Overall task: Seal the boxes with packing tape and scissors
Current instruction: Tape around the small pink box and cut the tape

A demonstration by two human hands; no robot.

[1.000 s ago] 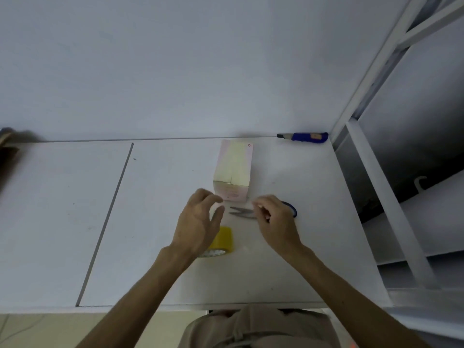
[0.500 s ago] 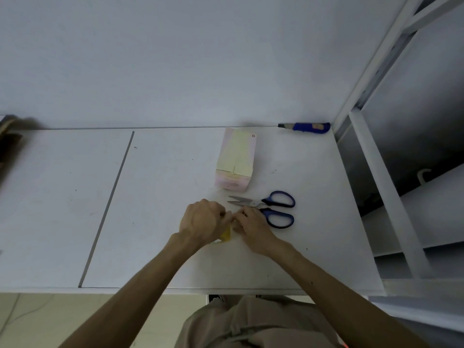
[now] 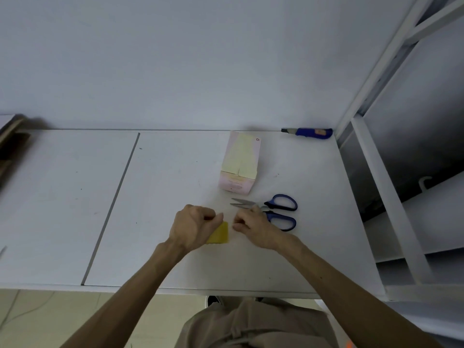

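Observation:
A small pink and cream box (image 3: 239, 164) lies on the white table (image 3: 175, 172), past my hands. Blue-handled scissors (image 3: 272, 209) lie on the table with blades apart, just right of my right hand. My left hand (image 3: 193, 226) grips the yellow tape roll (image 3: 219, 234), most of which it hides. My right hand (image 3: 253, 226) sits close to the right of the roll with fingertips pinched together, apparently on the tape's end; the strip itself is too thin to make out.
A blue utility knife (image 3: 311, 133) lies at the table's back right corner by the wall. A white metal rack (image 3: 391, 187) stands along the right edge. Brown cardboard (image 3: 12, 146) shows at the far left. A seam (image 3: 113, 204) splits the tabletop.
My hands came down from near the box onto the tape roll. The left hand took hold of the roll, and the right hand now draws slightly away to the right of it.

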